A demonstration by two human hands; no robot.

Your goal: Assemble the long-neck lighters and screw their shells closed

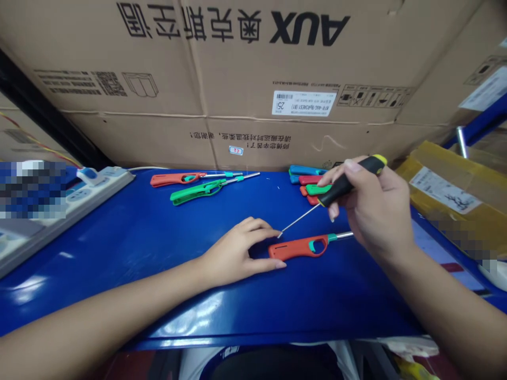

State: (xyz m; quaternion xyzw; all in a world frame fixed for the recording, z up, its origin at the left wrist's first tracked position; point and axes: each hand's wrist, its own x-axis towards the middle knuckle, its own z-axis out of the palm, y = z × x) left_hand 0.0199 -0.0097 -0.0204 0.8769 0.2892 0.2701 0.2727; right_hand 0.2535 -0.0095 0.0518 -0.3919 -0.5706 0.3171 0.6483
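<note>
An orange-red long-nosed lighter with a teal trigger lies on the blue table, its metal nozzle pointing right. My left hand pinches the lighter's butt end between thumb and fingers and holds it against the table. My right hand grips a screwdriver with a black handle and yellow cap. Its thin shaft slants down to the left, and the tip sits just above the lighter's butt end by my left fingertips.
Two more lighters, one orange-red and one green, lie at the back left. A stack of several coloured lighters sits behind my right hand. A white power strip is at the left, and large cardboard boxes wall the back.
</note>
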